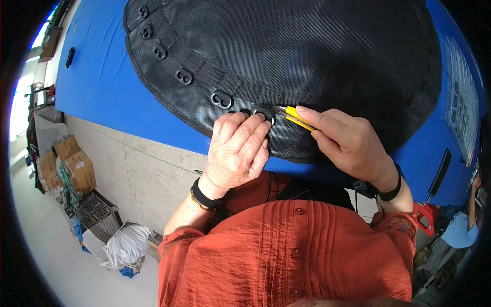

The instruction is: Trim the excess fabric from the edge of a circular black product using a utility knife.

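Observation:
A large black mesh panel (286, 56) with a rounded, bound edge lies on the blue table. Along its curved edge runs a webbing strip carrying several black plastic buckles (222, 99), each held by a short loop. At the near edge my left hand (236, 146) has its fingers bent and pressed together on one of these buckles, which they largely cover. From the right, my right hand (350, 142) grips yellow thread snips (302, 123) between thumb and fingers. The tips of the snips point left, close beside that buckle and the left fingertips.
The blue table cover (102, 87) extends around the panel. A small black piece (70, 57) lies at far left, a clear plastic sheet (460, 97) and black strip (440, 171) at right. Cardboard boxes (79, 171), a wire crate (97, 212) and a white bag (130, 245) stand on the left floor.

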`<state>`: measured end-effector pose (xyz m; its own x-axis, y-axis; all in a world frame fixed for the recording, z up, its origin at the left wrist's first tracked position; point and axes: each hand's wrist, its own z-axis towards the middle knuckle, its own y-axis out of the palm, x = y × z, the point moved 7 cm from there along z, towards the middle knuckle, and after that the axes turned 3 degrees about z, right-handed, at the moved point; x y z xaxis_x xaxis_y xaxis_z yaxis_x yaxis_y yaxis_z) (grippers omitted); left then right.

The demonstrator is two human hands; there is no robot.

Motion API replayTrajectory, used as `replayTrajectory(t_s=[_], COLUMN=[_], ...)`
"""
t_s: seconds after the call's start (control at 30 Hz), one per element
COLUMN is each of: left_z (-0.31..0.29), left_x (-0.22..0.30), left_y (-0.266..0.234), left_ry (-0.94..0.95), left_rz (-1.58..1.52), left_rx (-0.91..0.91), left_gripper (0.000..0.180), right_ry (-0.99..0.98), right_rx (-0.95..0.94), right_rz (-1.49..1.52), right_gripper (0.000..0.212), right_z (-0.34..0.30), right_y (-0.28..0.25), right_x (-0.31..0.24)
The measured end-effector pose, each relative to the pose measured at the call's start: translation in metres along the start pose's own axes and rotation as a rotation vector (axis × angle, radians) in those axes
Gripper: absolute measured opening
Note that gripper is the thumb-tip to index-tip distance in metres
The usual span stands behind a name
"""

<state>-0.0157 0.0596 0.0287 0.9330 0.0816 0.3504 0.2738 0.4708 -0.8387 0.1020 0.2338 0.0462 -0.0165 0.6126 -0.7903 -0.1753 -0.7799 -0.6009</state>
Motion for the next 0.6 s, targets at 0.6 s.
replayTrajectory(t_s=[0.6], left_z=[0.0004], left_x=[-0.0001], left_y=[-0.0002], left_ry=[0.0], left_rz=[0.002], left_rx=[-0.002], left_gripper=[0.035], right_ry=[0.066], right_rx=[0.113], right_rz=[0.059], right_gripper=[0.05], right_z=[-0.0006], right_y=[0.005], right_x=[0.0045])
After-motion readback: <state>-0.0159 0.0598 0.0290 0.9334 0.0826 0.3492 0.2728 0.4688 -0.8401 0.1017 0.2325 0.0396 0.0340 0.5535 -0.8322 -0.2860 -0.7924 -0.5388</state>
